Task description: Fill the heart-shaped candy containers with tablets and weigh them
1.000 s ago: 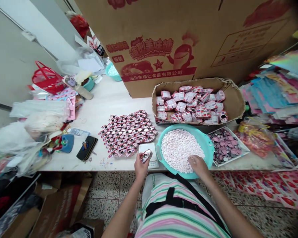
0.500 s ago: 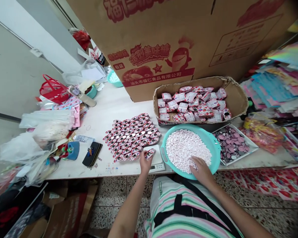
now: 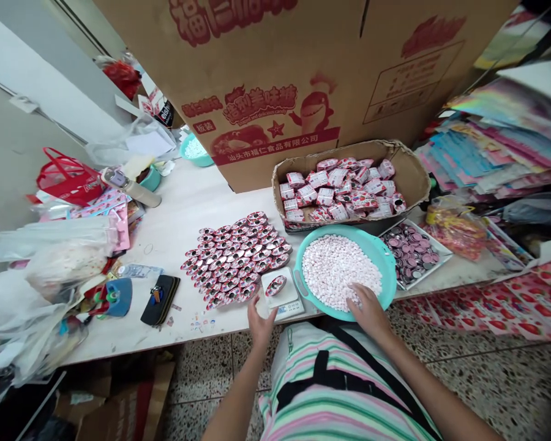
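Observation:
On the white digital scale lies one small oval candy box, its round dark hole facing up. My left hand is just in front of it at the scale's near left edge, thumb and fingers apart, holding nothing. A turquoise basin full of small pale pink candies stands to the right of the scale. My right hand rests on the candies at the basin's near right side, fingers loosely spread with the tips among them. Left of the scale, several matching boxes stand packed in rows.
Behind the basin, a cut-down carton holds several printed packs. A white tray of pink round lids is at right. A black wallet, plastic bags and a bottle lie left. A tall cardboard box stands behind.
My left hand has let go of the candy box, which now lies on the scale, and has drawn back toward me. My right hand stays in the candies. The view has shifted slightly.

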The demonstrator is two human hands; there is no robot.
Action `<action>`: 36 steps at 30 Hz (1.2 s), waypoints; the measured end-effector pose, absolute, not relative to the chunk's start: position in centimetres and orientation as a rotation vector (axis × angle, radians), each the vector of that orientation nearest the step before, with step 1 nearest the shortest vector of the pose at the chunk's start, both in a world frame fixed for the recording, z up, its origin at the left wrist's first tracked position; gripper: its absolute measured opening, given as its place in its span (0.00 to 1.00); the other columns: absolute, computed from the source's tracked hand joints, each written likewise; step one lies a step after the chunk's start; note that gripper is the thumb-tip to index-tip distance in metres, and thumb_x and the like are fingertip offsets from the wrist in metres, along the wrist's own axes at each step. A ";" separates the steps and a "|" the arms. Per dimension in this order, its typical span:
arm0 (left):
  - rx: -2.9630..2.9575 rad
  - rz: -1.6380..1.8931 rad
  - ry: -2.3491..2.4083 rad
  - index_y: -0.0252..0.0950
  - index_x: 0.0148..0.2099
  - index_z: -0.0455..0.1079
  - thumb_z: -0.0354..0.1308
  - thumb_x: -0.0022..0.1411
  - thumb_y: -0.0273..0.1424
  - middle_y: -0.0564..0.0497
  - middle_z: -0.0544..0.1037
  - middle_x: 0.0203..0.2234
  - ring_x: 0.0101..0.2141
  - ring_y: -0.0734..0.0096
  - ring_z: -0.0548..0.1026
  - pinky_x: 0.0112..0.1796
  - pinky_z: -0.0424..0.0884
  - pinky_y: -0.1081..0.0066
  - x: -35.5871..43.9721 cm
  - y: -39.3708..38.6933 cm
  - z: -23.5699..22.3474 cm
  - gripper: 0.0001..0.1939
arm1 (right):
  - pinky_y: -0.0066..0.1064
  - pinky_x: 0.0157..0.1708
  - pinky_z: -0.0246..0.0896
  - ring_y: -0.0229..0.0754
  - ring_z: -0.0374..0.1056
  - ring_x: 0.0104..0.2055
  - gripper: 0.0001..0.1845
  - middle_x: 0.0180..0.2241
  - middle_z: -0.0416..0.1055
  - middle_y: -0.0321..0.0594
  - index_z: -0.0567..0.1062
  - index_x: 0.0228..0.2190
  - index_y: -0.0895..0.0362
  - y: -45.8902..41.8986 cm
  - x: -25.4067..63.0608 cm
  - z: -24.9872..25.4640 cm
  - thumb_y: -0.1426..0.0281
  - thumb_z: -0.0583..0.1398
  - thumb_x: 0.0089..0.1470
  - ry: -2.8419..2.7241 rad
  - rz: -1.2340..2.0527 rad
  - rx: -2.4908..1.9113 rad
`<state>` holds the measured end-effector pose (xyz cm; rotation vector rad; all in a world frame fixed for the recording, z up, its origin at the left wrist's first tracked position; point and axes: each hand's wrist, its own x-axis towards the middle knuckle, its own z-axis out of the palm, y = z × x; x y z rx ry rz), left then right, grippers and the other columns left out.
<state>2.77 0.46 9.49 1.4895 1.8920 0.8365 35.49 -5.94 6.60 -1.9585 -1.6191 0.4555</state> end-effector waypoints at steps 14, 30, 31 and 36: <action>1.039 0.445 1.979 0.35 0.35 0.67 0.59 0.39 0.52 0.45 0.77 0.29 0.35 0.58 0.75 0.41 0.69 0.59 -8.8 -8.8 6.0 0.27 | 0.41 0.48 0.60 0.47 0.64 0.46 0.15 0.41 0.70 0.47 0.70 0.42 0.59 -5.8 33.8 4.3 0.70 0.50 0.53 -1.552 0.205 -2.107; 1.139 0.410 1.846 0.35 0.32 0.68 0.59 0.45 0.48 0.48 0.76 0.27 0.31 0.64 0.76 0.37 0.71 0.64 -9.4 -8.2 6.5 0.21 | 0.42 0.49 0.58 0.49 0.62 0.48 0.17 0.45 0.68 0.51 0.72 0.42 0.61 -5.2 33.5 4.0 0.73 0.51 0.51 -1.617 0.105 -2.256; 1.213 0.425 1.803 0.35 0.35 0.68 0.58 0.48 0.46 0.48 0.76 0.29 0.33 0.64 0.75 0.39 0.71 0.63 -8.8 -7.2 7.0 0.19 | 0.42 0.49 0.58 0.49 0.62 0.48 0.17 0.45 0.68 0.51 0.72 0.42 0.61 -5.2 33.5 4.0 0.73 0.51 0.52 -1.617 0.104 -2.259; 1.765 0.478 1.602 0.37 0.46 0.66 0.55 0.55 0.38 0.45 0.74 0.41 0.46 0.60 0.71 0.48 0.66 0.58 -3.4 -0.8 9.7 0.17 | 0.40 0.50 0.58 0.47 0.62 0.49 0.16 0.45 0.69 0.50 0.73 0.41 0.62 -5.4 33.4 3.8 0.73 0.50 0.53 -1.584 0.113 -2.261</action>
